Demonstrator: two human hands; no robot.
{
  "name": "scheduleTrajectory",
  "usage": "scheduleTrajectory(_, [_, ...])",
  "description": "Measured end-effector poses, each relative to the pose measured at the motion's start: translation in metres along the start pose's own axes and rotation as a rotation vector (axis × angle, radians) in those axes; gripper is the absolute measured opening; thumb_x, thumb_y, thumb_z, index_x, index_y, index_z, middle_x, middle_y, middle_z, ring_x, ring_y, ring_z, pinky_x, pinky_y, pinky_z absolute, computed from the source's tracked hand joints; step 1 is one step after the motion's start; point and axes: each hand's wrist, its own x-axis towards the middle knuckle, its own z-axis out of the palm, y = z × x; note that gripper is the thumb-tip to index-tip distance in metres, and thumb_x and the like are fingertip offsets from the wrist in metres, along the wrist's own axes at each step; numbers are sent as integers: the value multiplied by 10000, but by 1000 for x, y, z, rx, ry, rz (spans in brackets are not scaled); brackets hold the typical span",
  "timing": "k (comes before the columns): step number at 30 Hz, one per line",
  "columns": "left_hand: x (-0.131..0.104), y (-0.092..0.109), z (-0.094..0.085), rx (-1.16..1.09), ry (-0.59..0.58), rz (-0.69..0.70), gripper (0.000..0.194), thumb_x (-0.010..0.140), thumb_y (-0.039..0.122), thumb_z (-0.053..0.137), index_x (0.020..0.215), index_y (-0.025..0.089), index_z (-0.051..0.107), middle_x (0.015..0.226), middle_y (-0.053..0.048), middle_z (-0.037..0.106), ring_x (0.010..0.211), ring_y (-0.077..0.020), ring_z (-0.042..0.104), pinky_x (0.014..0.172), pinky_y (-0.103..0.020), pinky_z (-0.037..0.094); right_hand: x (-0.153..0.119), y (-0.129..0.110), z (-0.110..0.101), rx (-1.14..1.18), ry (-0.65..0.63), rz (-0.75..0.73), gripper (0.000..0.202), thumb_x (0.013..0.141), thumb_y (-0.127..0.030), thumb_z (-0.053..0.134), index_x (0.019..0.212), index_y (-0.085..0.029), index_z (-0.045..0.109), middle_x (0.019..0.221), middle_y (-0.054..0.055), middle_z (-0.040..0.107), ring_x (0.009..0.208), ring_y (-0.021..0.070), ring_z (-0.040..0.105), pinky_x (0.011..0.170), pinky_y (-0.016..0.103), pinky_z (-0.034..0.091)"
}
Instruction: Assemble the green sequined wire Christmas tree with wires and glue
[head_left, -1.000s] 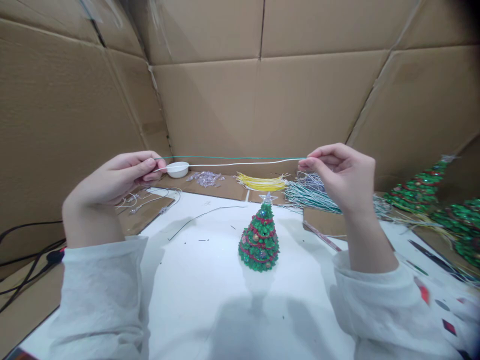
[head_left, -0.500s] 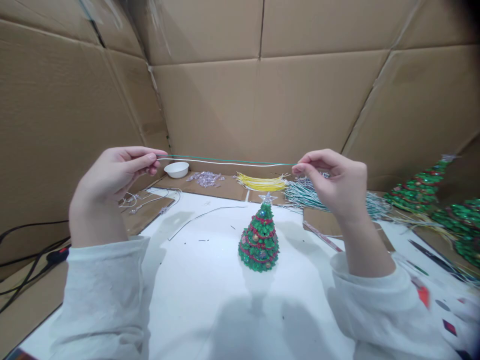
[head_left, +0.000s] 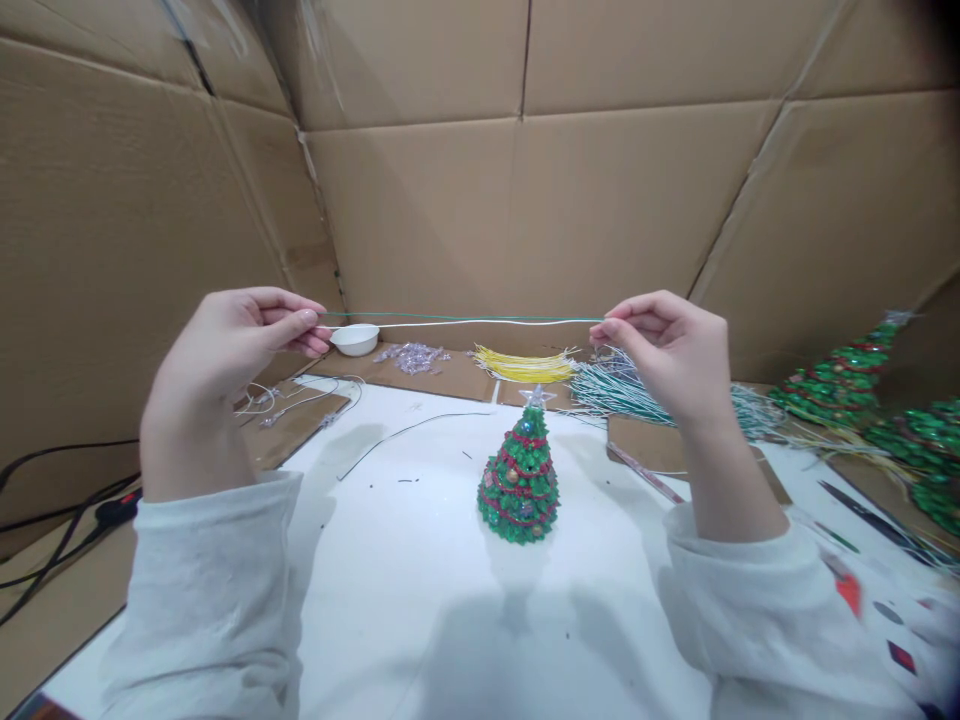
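My left hand (head_left: 251, 335) pinches the left ends of a thin green wire and a white wire (head_left: 465, 322) between thumb and fingers. At the other side my right hand (head_left: 664, 345) pinches their right ends. Both wires stretch nearly level in the air between the hands, the green just above the white. Below them a small green Christmas tree (head_left: 519, 480) stands upright on the white table (head_left: 390, 600). Red garlands wind round it and a clear star (head_left: 536, 395) tops it.
Along the back lie a white bowl (head_left: 355, 341), clear small pieces (head_left: 414, 357), yellow wires (head_left: 525, 365) and green-white wires (head_left: 619, 390). More Christmas trees (head_left: 840, 375) stand at right, near dark scissors or pliers (head_left: 870, 515). Black cables (head_left: 67, 500) run at left. Cardboard walls (head_left: 420, 210) enclose the table.
My right hand has shifted slightly, and the green and white wires lie a little farther apart near my left hand. The Christmas tree stays in place.
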Motion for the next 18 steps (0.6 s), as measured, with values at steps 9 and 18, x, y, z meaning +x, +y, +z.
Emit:
scheduleTrajectory(9, [-5,10,0,218,-102,5,179,808,275,568,871,131,654,664,-13,576,566,-64,460,488,-169,342,2,4,-1,14,33,16,30,783,-219,611,782,-190,603,701,23,685,672,154,682,652,285,564])
scheduleTrajectory(18, [-1,2,-11,171,-199,-1,224,805,342,565,888,151,647,679,-15,579,625,-95,494,538,-197,354,3,6,-2,-26,-2,22,60,792,-240,596,781,-181,599,699,34,681,663,152,671,646,290,553])
